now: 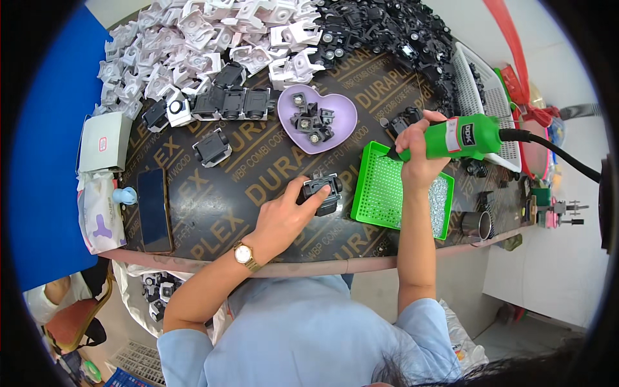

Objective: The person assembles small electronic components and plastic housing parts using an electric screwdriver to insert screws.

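Note:
My left hand [284,219] is closed round a small black and silver-grey camera-like housing [324,193] on the dark table, thumb and fingers on its sides. My right hand [419,155] grips a green electric screwdriver [461,137], which lies nearly level with its cable running off to the right. Its dark tip points left, over the upper edge of a green tray [361,209]. This tray has a perforated plate on the left and loose small screws [438,201] on the right. A purple heart-shaped bowl [343,122] with small black parts stands beyond my left hand.
White plastic shells [193,39] and black parts [380,29] are heaped at the back. Black housings [235,103] stand in a row before them, one [211,148] nearer. A phone [155,209] lies left; a metal cup [476,225] and white baskets [480,106] are right.

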`<state>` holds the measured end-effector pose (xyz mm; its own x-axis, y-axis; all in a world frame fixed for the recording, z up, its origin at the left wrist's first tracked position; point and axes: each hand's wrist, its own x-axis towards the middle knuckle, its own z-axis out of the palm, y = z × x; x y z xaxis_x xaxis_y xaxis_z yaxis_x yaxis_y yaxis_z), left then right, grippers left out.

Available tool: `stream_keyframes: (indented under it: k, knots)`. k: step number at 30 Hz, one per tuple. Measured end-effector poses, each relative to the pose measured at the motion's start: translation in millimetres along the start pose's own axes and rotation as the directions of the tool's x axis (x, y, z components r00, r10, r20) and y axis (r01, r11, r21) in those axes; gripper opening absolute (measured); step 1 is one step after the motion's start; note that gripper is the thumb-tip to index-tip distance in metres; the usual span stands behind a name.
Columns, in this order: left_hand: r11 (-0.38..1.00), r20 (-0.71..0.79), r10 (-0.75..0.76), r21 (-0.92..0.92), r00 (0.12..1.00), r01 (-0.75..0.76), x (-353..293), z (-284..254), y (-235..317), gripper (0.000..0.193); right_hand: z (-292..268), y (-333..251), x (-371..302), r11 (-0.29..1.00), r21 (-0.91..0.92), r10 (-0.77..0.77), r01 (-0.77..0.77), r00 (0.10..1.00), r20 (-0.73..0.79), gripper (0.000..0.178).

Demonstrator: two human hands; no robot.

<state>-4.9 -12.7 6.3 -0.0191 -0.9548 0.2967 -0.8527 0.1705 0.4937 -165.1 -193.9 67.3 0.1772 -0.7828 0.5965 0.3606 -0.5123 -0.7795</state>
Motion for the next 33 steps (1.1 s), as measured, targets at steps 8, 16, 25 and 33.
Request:
stream_keyframes:
  k: [8,16,25,33]
  knots:
    - [0.999,-0.034,0.033,0.004,0.999,-0.033,2.4,0.6,-0.9,0.051,-0.4,6.4,-0.1,0.999,-0.021,0.023,-0.024,0.999,-0.036,0.032]
    - [0.999,-0.055,0.051,-0.006,0.997,-0.052,1.9,-1.1,-1.5,0.051,-0.2,6.5,-2.3,0.985,-0.171,0.036,-0.031,0.999,0.028,0.029]
    - [0.999,-0.040,0.043,-0.005,0.998,-0.043,1.6,-2.5,-0.5,0.048,3.2,0.7,0.2,0.989,-0.146,0.018,-0.017,1.000,0.007,0.040]
    - [0.999,-0.046,0.039,-0.008,0.998,-0.040,-2.3,0.1,-4.1,0.050,60.2,-47.9,-15.4,0.990,0.140,-0.032,0.011,0.989,0.145,0.058]
